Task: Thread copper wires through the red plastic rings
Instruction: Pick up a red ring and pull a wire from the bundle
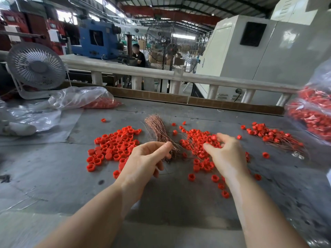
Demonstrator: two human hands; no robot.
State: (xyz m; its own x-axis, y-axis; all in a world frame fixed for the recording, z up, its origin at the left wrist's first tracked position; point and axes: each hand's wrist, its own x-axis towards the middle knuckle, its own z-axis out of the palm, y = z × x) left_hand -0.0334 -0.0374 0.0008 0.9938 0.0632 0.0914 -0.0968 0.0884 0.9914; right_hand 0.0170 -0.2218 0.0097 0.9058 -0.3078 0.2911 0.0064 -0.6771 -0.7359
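A bundle of thin copper wires point(157, 129) lies on the grey table point(53, 167), fanned out at its far end. My left hand point(143, 161) pinches the bundle's near end between thumb and curled fingers. Left of it lies a pile of loose red plastic rings point(112, 145). My right hand point(225, 154) hovers with spread, bent fingers over a middle pile of red rings point(198, 138) mixed with wires; whether it holds one is hidden. A heap of rings threaded on wires point(272, 136) lies further right.
Clear plastic bags of red rings sit at the right edge point(313, 113) and at the back left point(86, 99). A small white fan point(35, 68) stands at the back left. A white railing point(161, 74) runs behind the table; a person sits beyond it.
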